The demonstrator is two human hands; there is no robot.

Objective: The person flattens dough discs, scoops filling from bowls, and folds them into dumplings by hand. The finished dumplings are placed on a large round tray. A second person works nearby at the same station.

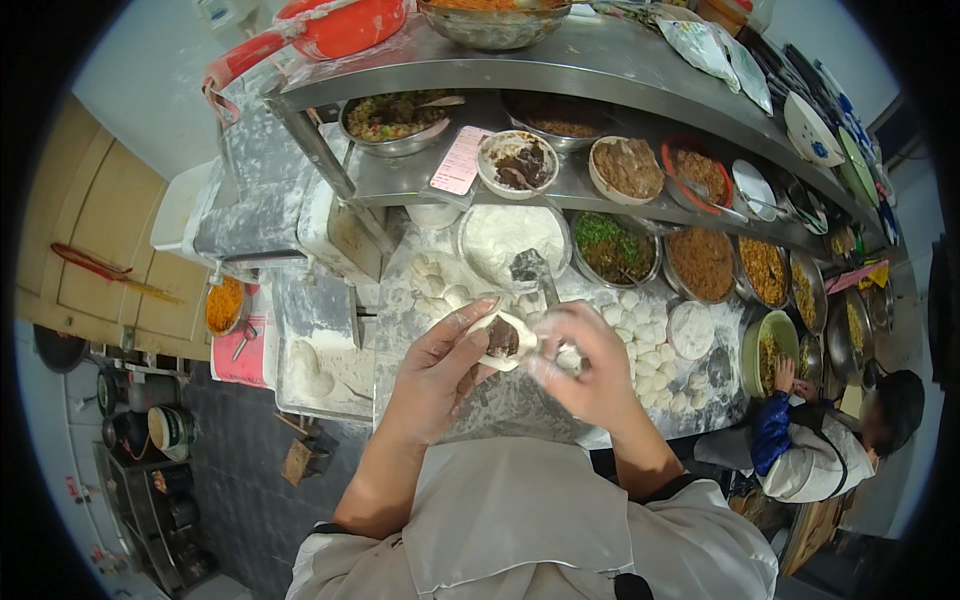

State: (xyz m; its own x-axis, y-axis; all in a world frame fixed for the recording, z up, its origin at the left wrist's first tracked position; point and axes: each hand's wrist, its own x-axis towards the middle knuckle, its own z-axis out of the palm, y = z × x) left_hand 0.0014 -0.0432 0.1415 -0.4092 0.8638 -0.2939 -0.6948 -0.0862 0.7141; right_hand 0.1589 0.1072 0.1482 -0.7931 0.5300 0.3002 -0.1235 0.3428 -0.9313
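My left hand (450, 352) holds a round dough wrapper (504, 363) in front of my apron. Dark brown paste filling (502, 337) sits in the wrapper's middle. At the wrapper's right edge my right hand (589, 360) pinches the dough; its fingers are blurred. Beyond both hands stands a wide bowl of white flour (502, 236), with a dark scoop or spatula head (529, 265) at its near rim. Small dough pieces (652, 364) cover the floured table (510, 412) to the right, and a few larger lumps (429, 281) lie to the left.
A steel shelf (525, 75) spans the back, carrying filling bowls and a phone (460, 159). More bowls, including chopped greens (611, 240) and brown filling (699, 262), line the table beneath. A floury machine (262, 187) stands left. Another person (817, 442) works at right, hand in a green basin (750, 352).
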